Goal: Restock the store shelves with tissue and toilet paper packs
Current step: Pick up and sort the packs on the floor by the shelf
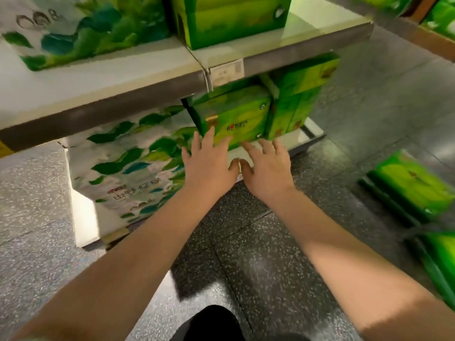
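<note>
A green tissue pack (pixel 236 116) stands on the bottom shelf (pixel 305 137), under the upper shelf (pixel 147 80). My left hand (pixel 209 161) is spread flat with its fingertips on the pack's front lower edge. Beside it, my right hand (pixel 267 164) is spread too, fingertips at the pack's lower right corner; neither hand holds anything. Another green pack (pixel 298 104) stands right of the first one. A white pack with green leaf print (pixel 133 163) sits to the left on the bottom shelf.
On the upper shelf stand a white leaf-print pack (pixel 81 28) and a green pack (pixel 234 18). More green packs (pixel 411 185) lie on the speckled floor at the right. A price tag (pixel 226 72) hangs on the upper shelf's edge.
</note>
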